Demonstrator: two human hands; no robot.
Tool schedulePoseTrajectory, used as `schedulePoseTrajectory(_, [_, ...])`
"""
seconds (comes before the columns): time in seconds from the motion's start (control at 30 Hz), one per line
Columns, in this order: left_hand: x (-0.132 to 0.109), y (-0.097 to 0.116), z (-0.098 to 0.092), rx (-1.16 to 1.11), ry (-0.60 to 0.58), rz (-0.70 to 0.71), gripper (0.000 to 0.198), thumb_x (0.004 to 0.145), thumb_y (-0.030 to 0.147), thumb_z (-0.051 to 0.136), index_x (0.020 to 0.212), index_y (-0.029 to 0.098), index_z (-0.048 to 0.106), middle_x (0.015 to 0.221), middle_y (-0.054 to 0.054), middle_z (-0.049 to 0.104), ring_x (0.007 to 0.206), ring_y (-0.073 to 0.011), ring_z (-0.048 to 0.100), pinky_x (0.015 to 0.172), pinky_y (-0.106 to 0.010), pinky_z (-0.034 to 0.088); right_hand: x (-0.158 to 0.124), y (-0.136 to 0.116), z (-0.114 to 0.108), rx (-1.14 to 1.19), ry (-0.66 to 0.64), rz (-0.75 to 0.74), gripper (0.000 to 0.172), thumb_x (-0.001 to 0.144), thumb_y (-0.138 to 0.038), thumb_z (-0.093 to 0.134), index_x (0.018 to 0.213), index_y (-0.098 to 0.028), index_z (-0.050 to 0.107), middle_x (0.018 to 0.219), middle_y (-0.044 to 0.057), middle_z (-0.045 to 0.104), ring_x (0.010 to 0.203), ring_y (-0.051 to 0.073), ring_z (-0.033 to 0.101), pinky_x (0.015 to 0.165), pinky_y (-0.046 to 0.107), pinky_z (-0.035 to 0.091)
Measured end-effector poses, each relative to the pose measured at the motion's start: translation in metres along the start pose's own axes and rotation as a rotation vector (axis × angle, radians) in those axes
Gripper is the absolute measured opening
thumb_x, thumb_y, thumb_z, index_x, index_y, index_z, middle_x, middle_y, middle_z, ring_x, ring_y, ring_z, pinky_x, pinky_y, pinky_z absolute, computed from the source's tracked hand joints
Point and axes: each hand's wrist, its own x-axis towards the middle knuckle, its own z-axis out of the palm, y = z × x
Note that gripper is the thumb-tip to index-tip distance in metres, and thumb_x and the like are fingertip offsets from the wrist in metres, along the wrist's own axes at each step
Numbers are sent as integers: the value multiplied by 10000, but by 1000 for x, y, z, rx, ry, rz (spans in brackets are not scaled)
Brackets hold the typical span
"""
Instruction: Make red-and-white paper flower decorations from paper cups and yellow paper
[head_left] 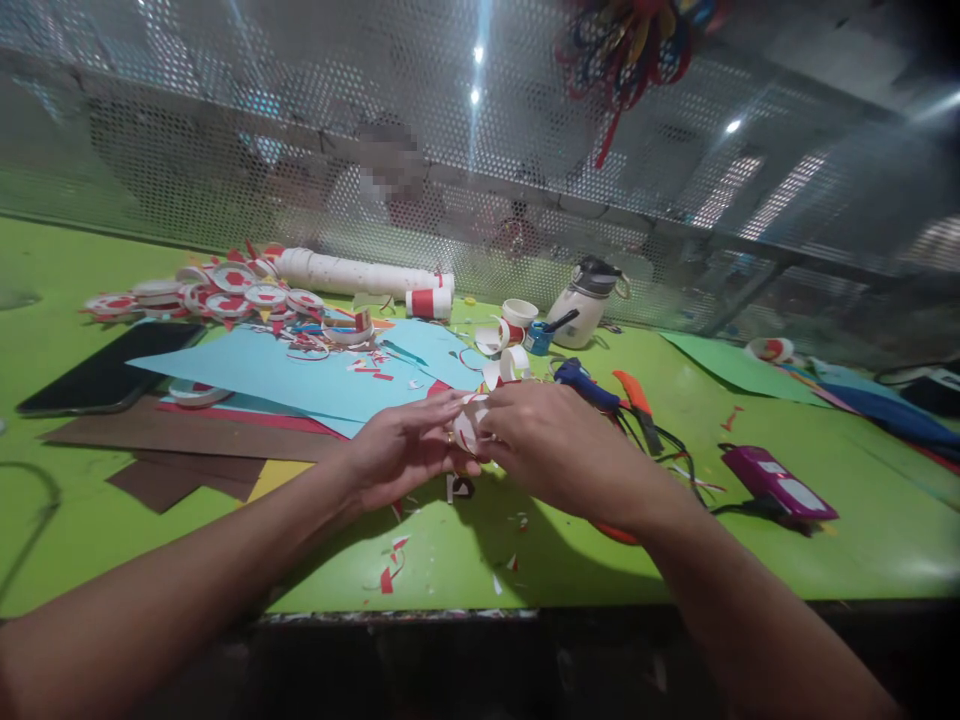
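Note:
Both my hands meet over the middle of the green table [862, 520]. My left hand [401, 450] and my right hand [547, 440] pinch a small white paper ring with red trim [469, 422] between their fingertips. The fingers of both hands are closed on it. Red and white paper scraps [390, 570] lie on the table just below my hands. Loose white paper rings [510, 362] sit just beyond them.
Light blue paper sheets [300, 375] cover brown and red sheets at left, beside a dark phone [112, 370]. Finished red-and-white rings [225, 290], a white tube [352, 272], a bottle [581, 305], a blue glue gun [585, 385], orange cutter [634, 395] and purple device [776, 485] surround them.

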Motion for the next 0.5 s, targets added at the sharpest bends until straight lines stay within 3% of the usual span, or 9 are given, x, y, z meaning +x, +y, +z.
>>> schedulePoseTrajectory(0.23, [1, 0, -3, -32, -40, 18, 205, 875, 174, 485, 975, 101, 649, 920, -123, 619, 769, -183, 603, 635, -307, 527, 1, -4, 5, -73, 4, 66, 189, 854, -166, 521, 688, -153, 609, 647, 59, 656, 538, 130, 490, 524, 304, 176])
schedulePoseTrajectory(0.5, [2, -1, -5, -96, -19, 24, 202, 867, 180, 497, 988, 96, 634, 898, -114, 626, 748, -184, 615, 644, -315, 518, 0, -2, 13, 64, 152, 73, 163, 848, -180, 520, 689, -167, 558, 627, 13, 590, 533, 109, 416, 523, 279, 194])
